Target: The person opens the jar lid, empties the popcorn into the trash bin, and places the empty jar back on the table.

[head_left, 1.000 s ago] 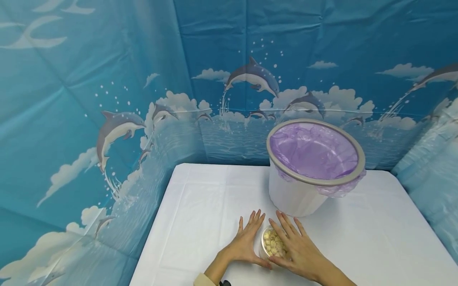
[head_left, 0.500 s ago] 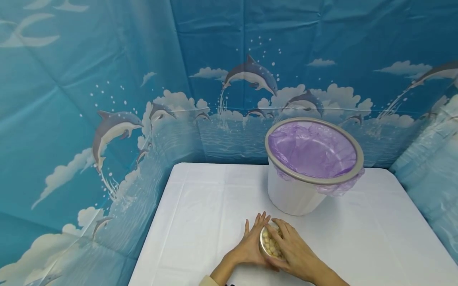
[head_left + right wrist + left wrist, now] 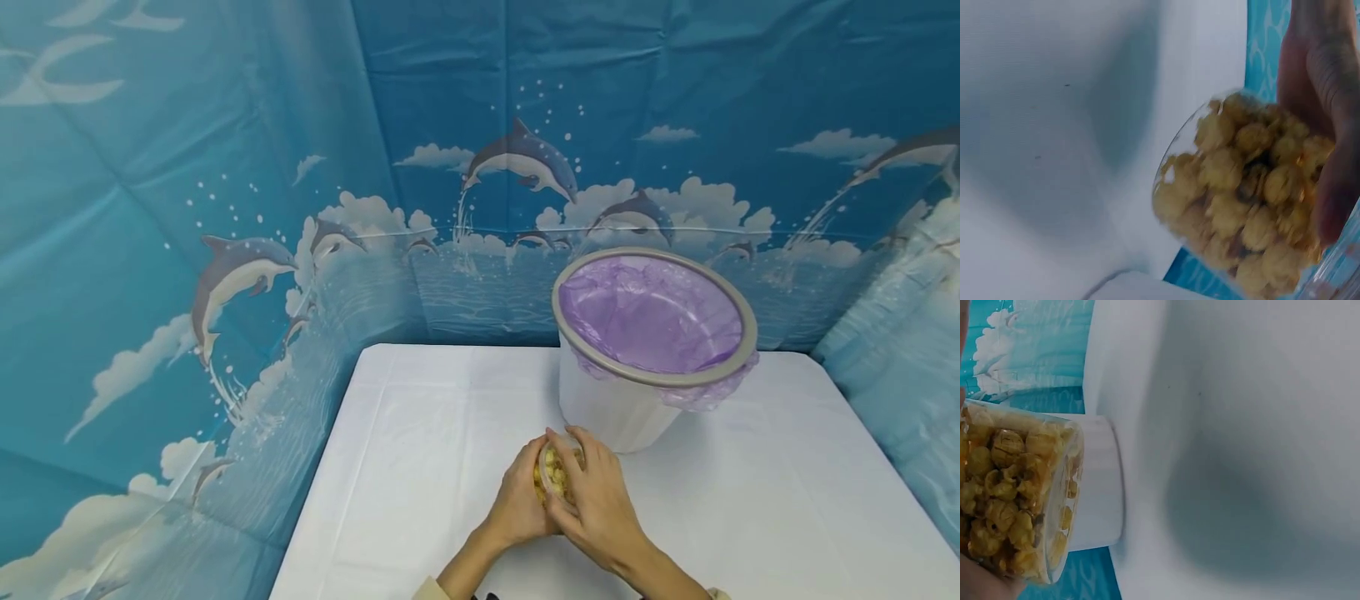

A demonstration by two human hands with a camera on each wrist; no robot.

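Both hands hold a clear plastic jar of caramel popcorn (image 3: 556,475) off the white table, tilted. My left hand (image 3: 519,502) wraps round the body from the left. Across the lid end lies my right hand (image 3: 602,498), its fingers and thumb curled over the rim. The lid is mostly hidden under that hand. The left wrist view has the see-through jar (image 3: 1007,494) with its base toward the table and fingers at the left edge. In the right wrist view, a hand (image 3: 1329,81) grips the jar (image 3: 1241,194), and a clear rim shows at bottom right.
Beyond the hands stands a white bin (image 3: 611,404) with a grey rim and a purple bag lining. A white cloth covers the table (image 3: 420,433). Blue dolphin-print curtains (image 3: 450,100) hang at the back and both sides.
The hands, spread either side of the standing jar at first, have come in and taken hold of it. The jar has been lifted and tipped, and moved slightly toward the bin.
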